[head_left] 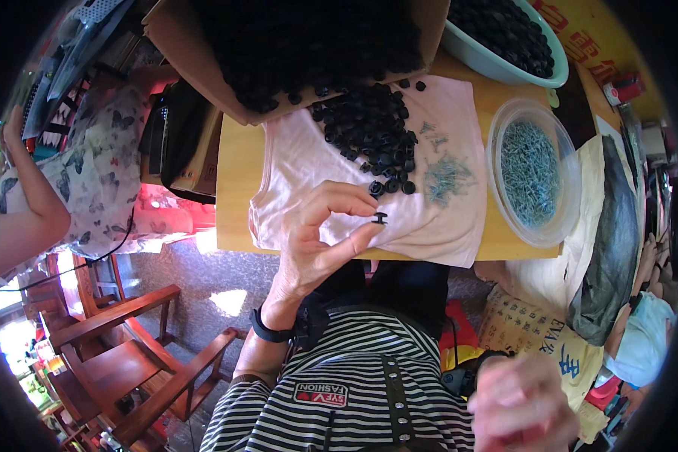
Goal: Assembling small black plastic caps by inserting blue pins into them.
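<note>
My left hand [313, 241] pinches a small black plastic part [381, 218] between thumb and finger, above the front of a pale pink cloth [294, 162]. Just beyond my fingertips, a heap of similar black plastic pieces [365, 124] spreads over the cloth. To its right lies a small pile of silvery screws [446, 179], with a few stray ones behind it. My right hand [523, 403] is at the lower right, away from the table and smeared by motion. Its fingers are too blurred to show whether they hold anything.
A cardboard box [184, 56] full of black pieces tips toward the cloth. A clear round tub [497, 151] of screws stands on the wooden table [237, 188] at right, with a pale green basin [497, 68] behind. Wooden chairs [113, 369] and another person's arm [34, 196] are at left.
</note>
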`<action>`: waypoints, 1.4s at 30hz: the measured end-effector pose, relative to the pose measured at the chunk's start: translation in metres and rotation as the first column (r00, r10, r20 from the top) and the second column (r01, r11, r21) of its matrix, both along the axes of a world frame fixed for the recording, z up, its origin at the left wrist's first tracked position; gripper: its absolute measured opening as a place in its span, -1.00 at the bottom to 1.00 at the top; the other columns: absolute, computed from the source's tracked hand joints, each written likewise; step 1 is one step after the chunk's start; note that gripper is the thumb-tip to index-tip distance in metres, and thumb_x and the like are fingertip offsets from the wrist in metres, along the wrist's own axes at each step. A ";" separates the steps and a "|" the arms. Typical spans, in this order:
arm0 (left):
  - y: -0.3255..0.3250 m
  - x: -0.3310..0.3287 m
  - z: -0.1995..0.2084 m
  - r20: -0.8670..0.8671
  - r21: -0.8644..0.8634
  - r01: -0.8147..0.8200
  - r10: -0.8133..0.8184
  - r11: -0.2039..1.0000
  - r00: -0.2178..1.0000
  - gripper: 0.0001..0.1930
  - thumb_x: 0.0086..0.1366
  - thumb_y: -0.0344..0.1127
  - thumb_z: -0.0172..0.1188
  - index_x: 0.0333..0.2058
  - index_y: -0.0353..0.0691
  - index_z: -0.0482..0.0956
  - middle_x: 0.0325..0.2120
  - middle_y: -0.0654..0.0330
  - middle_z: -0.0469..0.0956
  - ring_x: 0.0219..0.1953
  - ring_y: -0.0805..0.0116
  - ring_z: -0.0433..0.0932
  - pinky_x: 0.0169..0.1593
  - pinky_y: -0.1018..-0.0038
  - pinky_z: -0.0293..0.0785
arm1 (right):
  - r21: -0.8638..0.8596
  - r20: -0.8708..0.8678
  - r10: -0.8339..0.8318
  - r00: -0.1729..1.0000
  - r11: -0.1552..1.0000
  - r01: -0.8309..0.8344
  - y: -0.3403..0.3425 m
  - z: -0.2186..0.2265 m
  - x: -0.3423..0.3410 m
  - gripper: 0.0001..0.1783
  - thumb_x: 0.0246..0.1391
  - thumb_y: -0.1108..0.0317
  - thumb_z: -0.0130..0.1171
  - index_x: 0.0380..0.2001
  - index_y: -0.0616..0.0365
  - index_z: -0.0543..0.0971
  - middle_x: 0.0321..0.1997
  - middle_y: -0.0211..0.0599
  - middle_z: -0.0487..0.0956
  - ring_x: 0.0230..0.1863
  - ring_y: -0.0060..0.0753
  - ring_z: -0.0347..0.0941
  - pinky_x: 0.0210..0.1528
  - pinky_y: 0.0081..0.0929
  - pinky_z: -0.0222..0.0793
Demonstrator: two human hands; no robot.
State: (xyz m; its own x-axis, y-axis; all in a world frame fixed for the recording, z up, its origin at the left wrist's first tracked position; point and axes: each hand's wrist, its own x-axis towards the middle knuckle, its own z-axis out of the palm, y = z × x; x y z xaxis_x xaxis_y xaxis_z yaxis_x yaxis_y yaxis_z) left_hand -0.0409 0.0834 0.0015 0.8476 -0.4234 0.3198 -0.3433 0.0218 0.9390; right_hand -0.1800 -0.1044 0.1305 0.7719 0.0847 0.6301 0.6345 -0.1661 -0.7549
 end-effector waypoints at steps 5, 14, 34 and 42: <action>-0.003 -0.011 -0.002 -0.081 -0.217 0.045 -0.064 0.975 0.995 -0.80 0.04 -0.53 0.32 -0.33 -0.29 0.51 -0.26 0.08 0.55 -0.20 0.34 0.52 -0.07 0.47 0.40 | -0.266 -0.147 -0.408 0.901 0.894 0.361 0.018 -0.055 0.045 -0.75 -0.09 0.57 0.28 -0.27 0.19 0.56 -0.29 -0.27 0.59 -0.44 -0.51 0.52 -0.50 -0.66 0.41; -0.002 -0.018 -0.003 -0.278 -0.346 0.082 -0.186 0.934 0.942 -0.82 0.12 -0.55 0.26 -0.26 -0.32 0.53 -0.24 0.08 0.55 -0.22 0.40 0.51 -0.16 0.51 0.44 | -0.130 -0.433 -0.269 0.860 0.963 0.236 0.021 -0.086 0.058 -0.80 0.04 0.53 0.20 -0.21 0.24 0.54 -0.29 -0.26 0.58 -0.35 -0.54 0.51 -0.39 -0.66 0.41; -0.071 0.050 0.019 0.233 0.419 -0.088 -0.013 0.904 0.972 -0.86 0.11 -0.49 0.23 -0.31 -0.29 0.63 -0.38 0.12 0.57 -0.39 0.29 0.59 -0.30 0.54 0.47 | -0.258 -0.605 -0.441 0.662 0.896 0.361 -0.025 -0.111 0.052 -0.82 -0.03 0.57 0.22 -0.29 0.24 0.53 -0.39 -0.29 0.50 -0.41 -0.54 0.51 -0.41 -0.61 0.45; -0.120 0.078 -0.002 0.386 0.627 -0.164 -0.120 0.761 0.915 -0.87 0.14 -0.38 0.12 -0.34 -0.22 0.60 -0.39 0.12 0.52 -0.27 0.07 0.51 -0.21 0.29 0.44 | -0.626 -0.312 -0.628 0.713 0.701 0.343 -0.026 -0.127 0.053 -0.79 -0.14 0.53 0.22 -0.38 0.15 0.46 -0.43 -0.22 0.40 -0.36 -0.12 0.41 -0.34 -0.28 0.37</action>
State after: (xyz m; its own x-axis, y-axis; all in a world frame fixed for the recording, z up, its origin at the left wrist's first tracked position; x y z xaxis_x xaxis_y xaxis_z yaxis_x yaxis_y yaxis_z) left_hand 0.0367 -0.0365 -0.0001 0.7269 -0.6280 0.2778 -0.6643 -0.5404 0.5164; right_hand -0.1275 -0.1308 0.0032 0.9647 -0.2113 0.1570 -0.0658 -0.7709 -0.6336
